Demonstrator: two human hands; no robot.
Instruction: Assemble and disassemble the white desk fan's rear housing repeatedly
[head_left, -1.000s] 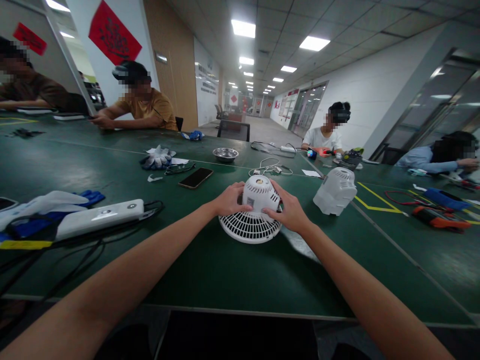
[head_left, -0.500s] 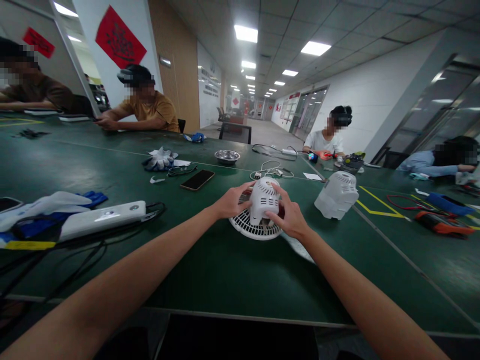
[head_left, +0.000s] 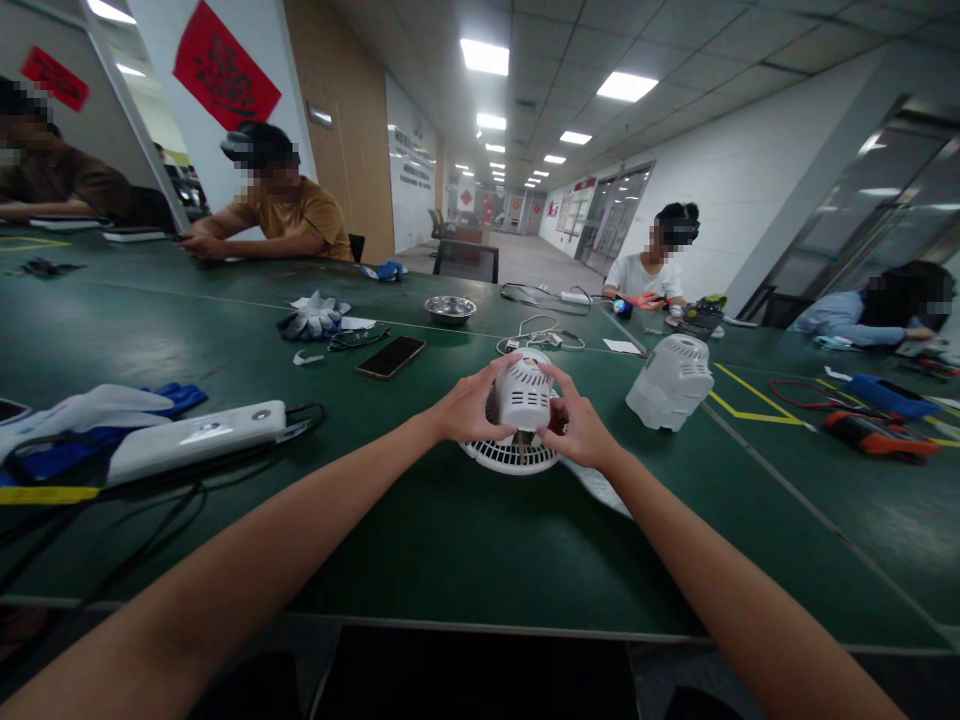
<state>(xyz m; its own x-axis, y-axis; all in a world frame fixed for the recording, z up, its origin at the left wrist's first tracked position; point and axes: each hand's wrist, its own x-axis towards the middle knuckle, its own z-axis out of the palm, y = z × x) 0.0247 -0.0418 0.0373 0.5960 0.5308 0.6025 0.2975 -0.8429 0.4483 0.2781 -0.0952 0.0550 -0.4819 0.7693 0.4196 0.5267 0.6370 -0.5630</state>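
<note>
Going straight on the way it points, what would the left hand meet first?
The left hand would first meet the white vented housing, which its fingers touch; the right hand seems next, though depth is unclear.

A white, domed, slotted plastic housing [head_left: 524, 398] is standing upright above a round, white, slatted plastic grille [head_left: 504, 459].

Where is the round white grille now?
In the head view, the grille is just right of centre, beneath the cover between the left hand and right hand.
</note>
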